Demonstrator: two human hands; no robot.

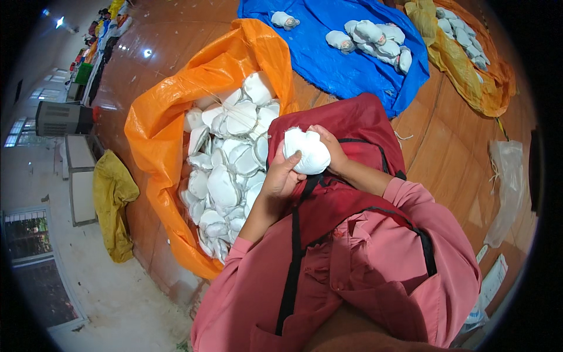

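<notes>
Over my lap I hold a white, rounded, padded cloth piece (pixel 309 154) with a rough, fuzzy upper edge. My left hand (pixel 283 175) grips its lower left side, the thumb pressed on its front. Closed round the right side is my right hand (pixel 331 146), its fingers partly hidden behind the piece. Beneath both hands lies a dark red apron (pixel 363 126) with black straps. Left of my lap an opened orange sack (pixel 153 126) holds a heap of similar white pads (pixel 226 185), with some loose pale strands across the top.
A blue sheet (pixel 316 61) ahead bears several white bundles (pixel 375 41). At the far right an orange-yellow sack (pixel 469 88) holds more white pieces. A yellow sack (pixel 113 199) lies by the left wall, and a clear plastic bag (pixel 505 188) rests on the tiled floor.
</notes>
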